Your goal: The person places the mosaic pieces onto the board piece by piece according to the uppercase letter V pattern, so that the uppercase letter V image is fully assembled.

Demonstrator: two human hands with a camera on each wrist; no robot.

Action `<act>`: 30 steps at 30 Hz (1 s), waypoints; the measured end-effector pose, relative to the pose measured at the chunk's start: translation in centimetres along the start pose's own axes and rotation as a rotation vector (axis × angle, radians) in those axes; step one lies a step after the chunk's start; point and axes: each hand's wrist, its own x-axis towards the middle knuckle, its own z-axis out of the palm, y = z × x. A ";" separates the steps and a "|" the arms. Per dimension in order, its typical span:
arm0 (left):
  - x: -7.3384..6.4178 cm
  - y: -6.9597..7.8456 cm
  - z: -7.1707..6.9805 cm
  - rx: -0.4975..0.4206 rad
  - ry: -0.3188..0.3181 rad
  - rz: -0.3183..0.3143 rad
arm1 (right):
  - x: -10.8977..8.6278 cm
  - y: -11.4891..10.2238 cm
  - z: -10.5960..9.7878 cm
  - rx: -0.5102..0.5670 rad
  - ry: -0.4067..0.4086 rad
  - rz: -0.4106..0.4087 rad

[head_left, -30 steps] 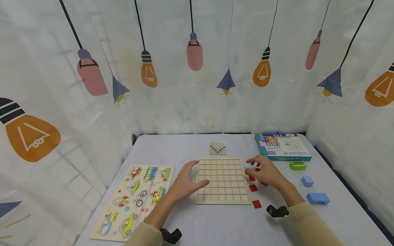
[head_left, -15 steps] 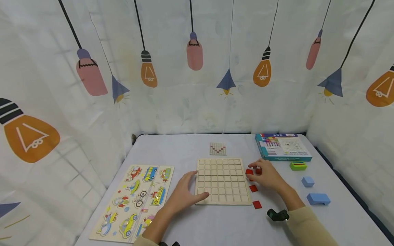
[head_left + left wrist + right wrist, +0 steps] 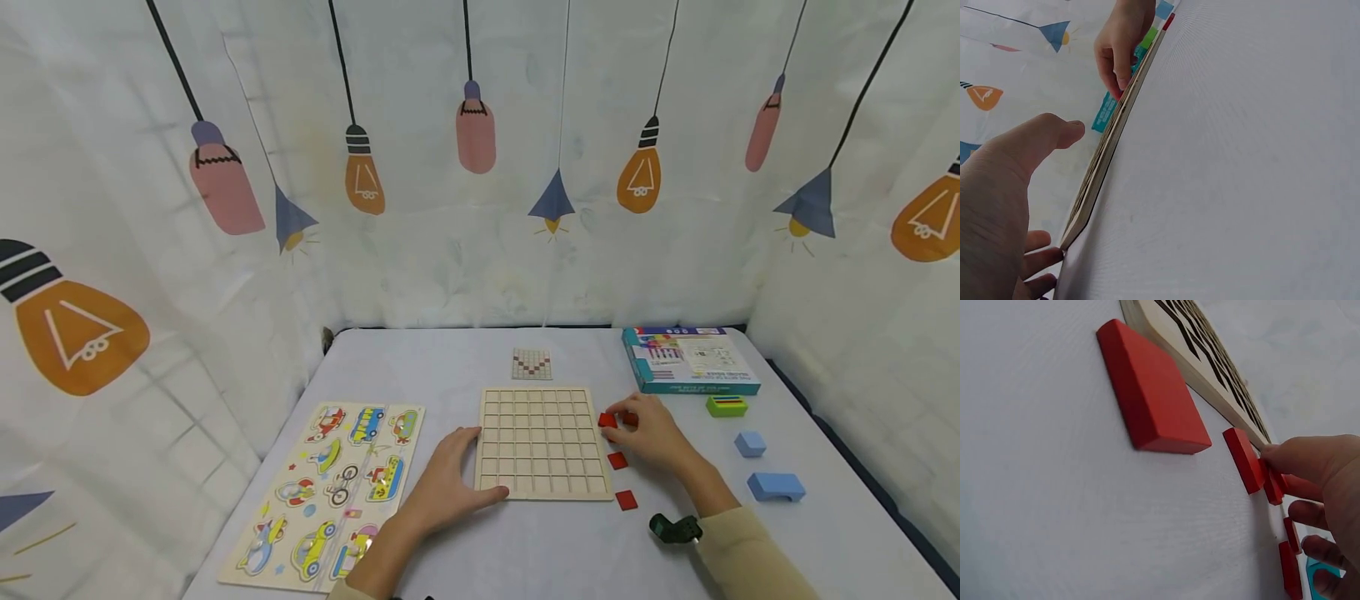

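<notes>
A square wooden grid board (image 3: 543, 443) lies in front of me on the white table. My left hand (image 3: 450, 477) rests at its left edge, thumb and fingers spread along the side; the left wrist view shows fingertips right at the board's corner. Just right of the board, my right hand (image 3: 651, 429) pinches a red square tile (image 3: 1271, 484) between thumb and index finger, low over the tabletop. Other red tiles lie near, one (image 3: 617, 460) below the hand and another (image 3: 626, 500) closer to me. More are partly hidden by the right hand.
A small pattern card (image 3: 531, 364) lies behind the board. On the left is a wooden vehicle puzzle (image 3: 303, 454). At the right are a flat box (image 3: 697, 358), a green block (image 3: 726, 406), a small blue block (image 3: 750, 442) and a blue arch block (image 3: 776, 485).
My left hand has slid down the board's left edge toward me. The right hand's fingers have lowered and closed in on a red tile.
</notes>
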 end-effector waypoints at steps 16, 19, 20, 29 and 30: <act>-0.2 -0.1 -0.1 0.040 -0.006 0.025 | -0.3 0.0 0.2 -0.022 0.053 0.019; -0.2 -0.2 -0.1 0.042 -0.004 0.021 | -0.3 -0.1 0.1 -0.010 0.047 0.020; -0.2 -0.1 -0.1 0.040 -0.003 0.019 | -0.4 -0.2 0.1 -0.002 0.044 0.021; -0.1 -0.3 0.1 0.050 0.005 0.020 | -0.9 -1.9 -0.2 0.051 0.033 -0.007; -0.1 -0.4 0.1 0.051 0.005 0.021 | -1.0 -2.1 -0.2 0.051 0.032 -0.006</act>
